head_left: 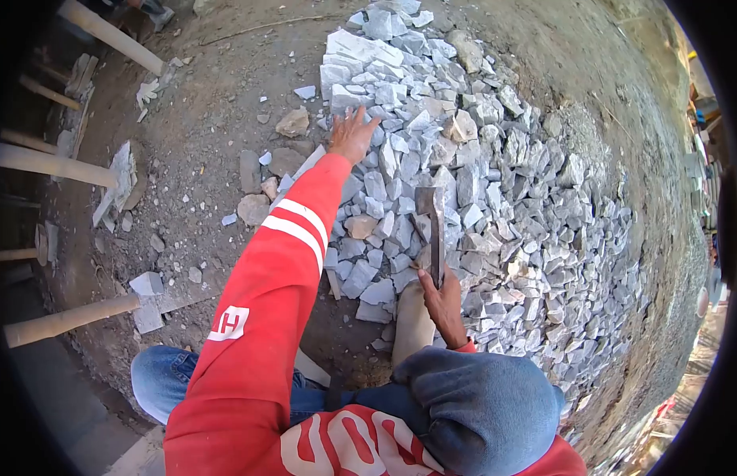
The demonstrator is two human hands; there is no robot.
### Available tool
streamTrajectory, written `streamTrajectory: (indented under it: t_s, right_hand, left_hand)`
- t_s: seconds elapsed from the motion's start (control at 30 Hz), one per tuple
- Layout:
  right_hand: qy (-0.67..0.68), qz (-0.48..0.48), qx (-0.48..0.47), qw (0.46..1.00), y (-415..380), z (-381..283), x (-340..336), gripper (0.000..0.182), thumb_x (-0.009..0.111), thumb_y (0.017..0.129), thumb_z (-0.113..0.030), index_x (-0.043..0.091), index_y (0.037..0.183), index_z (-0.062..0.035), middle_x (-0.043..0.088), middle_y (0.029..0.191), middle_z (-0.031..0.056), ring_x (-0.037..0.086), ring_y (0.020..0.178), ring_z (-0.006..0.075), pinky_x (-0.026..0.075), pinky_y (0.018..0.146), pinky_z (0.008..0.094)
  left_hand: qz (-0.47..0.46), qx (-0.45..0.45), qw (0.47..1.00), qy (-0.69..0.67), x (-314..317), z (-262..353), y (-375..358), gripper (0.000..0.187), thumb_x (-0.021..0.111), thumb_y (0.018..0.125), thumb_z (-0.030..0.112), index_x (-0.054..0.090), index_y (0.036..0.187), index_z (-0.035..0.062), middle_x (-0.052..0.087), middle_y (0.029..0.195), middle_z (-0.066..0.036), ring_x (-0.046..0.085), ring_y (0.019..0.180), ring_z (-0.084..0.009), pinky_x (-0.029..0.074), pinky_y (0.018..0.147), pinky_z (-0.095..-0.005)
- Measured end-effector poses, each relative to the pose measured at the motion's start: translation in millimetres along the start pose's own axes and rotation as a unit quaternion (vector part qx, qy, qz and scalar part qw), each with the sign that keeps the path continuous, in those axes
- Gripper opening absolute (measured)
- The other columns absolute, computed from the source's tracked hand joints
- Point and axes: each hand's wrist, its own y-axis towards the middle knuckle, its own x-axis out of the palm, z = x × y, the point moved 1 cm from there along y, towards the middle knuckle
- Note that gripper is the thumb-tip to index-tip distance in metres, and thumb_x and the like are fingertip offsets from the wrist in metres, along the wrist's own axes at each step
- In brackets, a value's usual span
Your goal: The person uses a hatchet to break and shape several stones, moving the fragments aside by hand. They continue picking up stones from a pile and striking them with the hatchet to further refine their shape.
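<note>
My left hand [353, 136] is stretched far forward, fingers spread over the left edge of the heap of broken grey stone [495, 190]. Its fingertips are right at a pale, blocky stone [350, 97], with larger slabs [360, 51] just beyond. Close to my body, my right hand [443, 305] is closed around the handle of a hammer [437, 238]. The hammer stands with its dark metal head up, overlapping the stones behind it. Below the hammer, between my legs, is a thick pale post-like piece [414, 321], its lower end hidden by my clothing.
Wooden poles [71, 166] slant in from the left, some with stone pieces at their ends. Loose brownish rocks [253, 209] lie on the dirt [202, 119] left of my sleeve. My bent knee [483, 404] is at the lower right. A dirt bank [654, 238] rises on the right.
</note>
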Motion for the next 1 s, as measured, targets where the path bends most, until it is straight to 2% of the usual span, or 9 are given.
streamTrajectory:
  t_s: [0.2, 0.27, 0.3, 0.47, 0.53, 0.67, 0.77, 0.93, 1.0]
  right_hand:
    - [0.037, 0.008, 0.022, 0.999, 0, 11, -2, 0.032, 0.067, 0.091, -0.029, 0.060, 0.093, 0.0013, 0.061, 0.074, 0.0096, 0.057, 0.068, 0.0186, 0.047, 0.065, 0.0347]
    - [0.040, 0.003, 0.012, 0.999, 2, 4, -1, 0.030, 0.067, 0.091, -0.029, 0.060, 0.092, 0.0007, 0.060, 0.071, 0.0079, 0.056, 0.065, 0.0172, 0.046, 0.062, 0.0337]
    - [0.062, -0.003, 0.030, 0.998, 2, -2, -2, 0.029, 0.067, 0.091, -0.028, 0.060, 0.091, -0.0001, 0.058, 0.069, 0.0058, 0.054, 0.061, 0.0151, 0.044, 0.058, 0.0325]
    - [0.066, 0.010, -0.010, 0.998, 15, -1, 11, 0.026, 0.067, 0.091, -0.027, 0.059, 0.090, -0.0022, 0.053, 0.062, 0.0008, 0.048, 0.051, 0.0095, 0.038, 0.048, 0.0290]
    - [0.086, -0.002, 0.001, 0.996, 18, -6, 18, 0.026, 0.067, 0.091, -0.027, 0.059, 0.090, -0.0022, 0.053, 0.061, 0.0008, 0.048, 0.050, 0.0094, 0.038, 0.047, 0.0291]
    - [0.103, -0.026, 0.005, 0.994, 18, -20, 21, 0.026, 0.066, 0.092, -0.027, 0.059, 0.092, -0.0023, 0.052, 0.059, 0.0009, 0.048, 0.049, 0.0089, 0.037, 0.045, 0.0280]
    - [0.105, -0.038, -0.007, 0.994, 12, -24, 22, 0.028, 0.064, 0.095, -0.030, 0.058, 0.094, -0.0027, 0.051, 0.061, 0.0000, 0.047, 0.048, 0.0082, 0.035, 0.044, 0.0262]
    - [0.202, -0.088, -0.025, 0.975, 9, -43, 20, 0.036, 0.060, 0.099, -0.038, 0.055, 0.102, -0.0031, 0.044, 0.062, -0.0038, 0.040, 0.047, 0.0059, 0.032, 0.042, 0.0229]
    - [0.242, -0.114, -0.034, 0.963, 5, -75, 8, 0.040, 0.058, 0.100, -0.042, 0.052, 0.105, -0.0029, 0.040, 0.063, -0.0045, 0.036, 0.047, 0.0050, 0.030, 0.042, 0.0218]
  left_hand:
    - [0.033, 0.039, 0.997, 0.051, 10, -15, -7, 0.050, 0.057, 0.089, 0.014, 0.051, 0.139, 0.0168, 0.046, 0.145, -0.014, 0.040, 0.138, -0.0362, 0.028, 0.112, -0.0613]
    - [0.088, 0.015, 0.995, -0.055, -22, -20, -19, 0.063, 0.074, 0.075, 0.022, 0.052, 0.134, 0.0136, 0.052, 0.135, -0.014, 0.047, 0.130, -0.0356, 0.029, 0.110, -0.0622]
    - [0.165, -0.017, 0.984, -0.066, -36, -22, -27, 0.068, 0.082, 0.063, 0.025, 0.053, 0.122, 0.0110, 0.054, 0.125, -0.013, 0.054, 0.118, -0.0335, 0.039, 0.101, -0.0536]
    - [0.168, -0.151, 0.960, -0.164, -97, -46, -94, 0.080, 0.084, 0.061, 0.037, 0.050, 0.127, 0.0062, 0.058, 0.115, -0.022, 0.059, 0.110, -0.0422, 0.050, 0.089, -0.0481]
    - [-0.064, -0.198, 0.971, -0.116, -99, -53, -128, 0.074, 0.084, 0.060, 0.030, 0.050, 0.122, 0.0071, 0.062, 0.116, -0.023, 0.058, 0.112, -0.0397, 0.048, 0.092, -0.0455]
    - [-0.255, -0.136, 0.951, -0.109, -62, -94, -175, 0.078, 0.084, 0.060, 0.032, 0.047, 0.124, 0.0063, 0.063, 0.120, -0.024, 0.060, 0.112, -0.0407, 0.049, 0.091, -0.0446]
    - [-0.281, -0.254, 0.911, -0.162, -99, -61, -176, 0.078, 0.084, 0.061, 0.033, 0.049, 0.125, 0.0078, 0.062, 0.123, -0.023, 0.060, 0.112, -0.0396, 0.048, 0.094, -0.0444]
    - [0.079, -0.220, 0.969, -0.079, -69, -38, -164, 0.083, 0.087, 0.062, 0.039, 0.051, 0.131, 0.0082, 0.064, 0.111, -0.018, 0.061, 0.109, -0.0400, 0.045, 0.089, -0.0581]
    - [0.093, -0.234, 0.963, -0.100, -67, -37, -168, 0.076, 0.086, 0.065, 0.038, 0.054, 0.128, 0.0092, 0.064, 0.110, -0.016, 0.061, 0.108, -0.0377, 0.046, 0.090, -0.0546]
